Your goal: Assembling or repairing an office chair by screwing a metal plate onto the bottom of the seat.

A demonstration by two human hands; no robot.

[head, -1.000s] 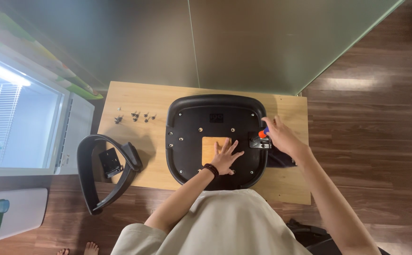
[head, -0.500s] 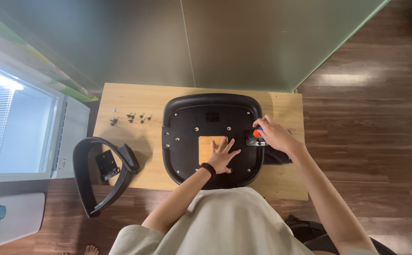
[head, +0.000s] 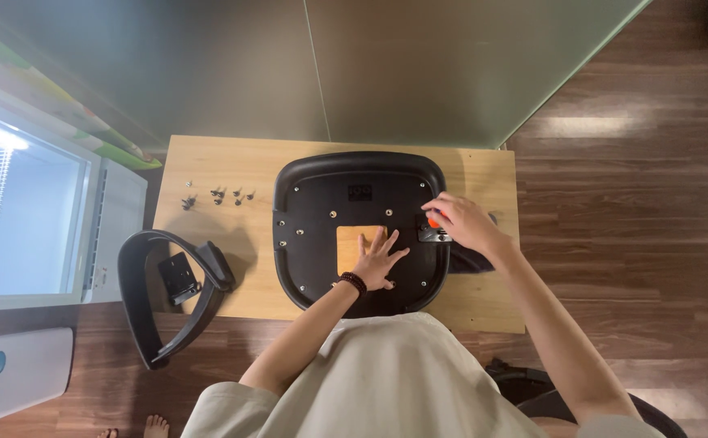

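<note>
A black chair seat (head: 354,203) lies upside down on a wooden table (head: 224,174), with a square cutout in its middle. My left hand (head: 378,261) rests flat on the seat's underside, fingers spread, beside the cutout. My right hand (head: 461,222) is at the seat's right edge, closed on a tool with an orange handle (head: 433,220). Just below it sits a small metal bracket (head: 433,235) on the seat. The tool's tip is hidden by my fingers.
Several loose screws (head: 216,195) lie on the table's left part. A black armrest (head: 167,292) hangs over the table's left front edge. A white appliance (head: 30,211) stands to the left. A dark chair part (head: 532,389) is on the wooden floor at the right.
My right hand has shifted slightly left along the seat's right edge. My left hand stays flat on the seat.
</note>
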